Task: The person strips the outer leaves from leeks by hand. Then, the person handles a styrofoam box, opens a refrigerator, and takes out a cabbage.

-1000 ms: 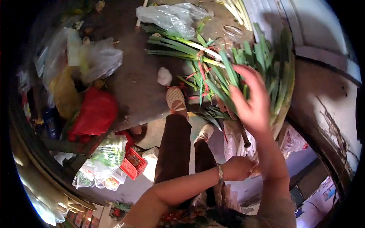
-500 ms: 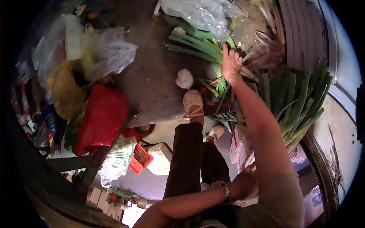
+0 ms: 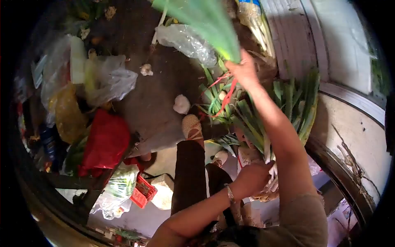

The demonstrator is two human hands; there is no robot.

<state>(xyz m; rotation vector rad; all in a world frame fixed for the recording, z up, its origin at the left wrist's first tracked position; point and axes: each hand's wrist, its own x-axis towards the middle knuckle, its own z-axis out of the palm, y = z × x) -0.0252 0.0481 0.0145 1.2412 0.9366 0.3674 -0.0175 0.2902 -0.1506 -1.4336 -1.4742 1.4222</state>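
My right hand point(image 3: 242, 72) is closed around the leafy part of a leek point(image 3: 210, 29), raised and blurred by motion. My left hand point(image 3: 253, 179), with a bracelet at the wrist, is closed around the white stalks of a bunch of leeks point(image 3: 302, 105). The green tops of this bunch fan out upward, partly behind my right forearm. Below my right hand, red ties point(image 3: 230, 96) lie among loose green leaves point(image 3: 212, 99). A clear plastic bag point(image 3: 187, 41) is just left of the raised leek.
A white lump point(image 3: 181, 104) lies near my shoe point(image 3: 192, 126), and a garlic bulb point(image 3: 146, 69) farther off. Plastic bags point(image 3: 113, 80), a red bag point(image 3: 105, 142) and a red crate point(image 3: 143, 192) are at left. White-stalked vegetables point(image 3: 258, 31) lie at upper right, beside a slatted panel point(image 3: 286, 33).
My right hand has lifted a leek up off the ground pile, exposing the red ties. My left hand has moved up along the white stalks. The view has shifted somewhat.
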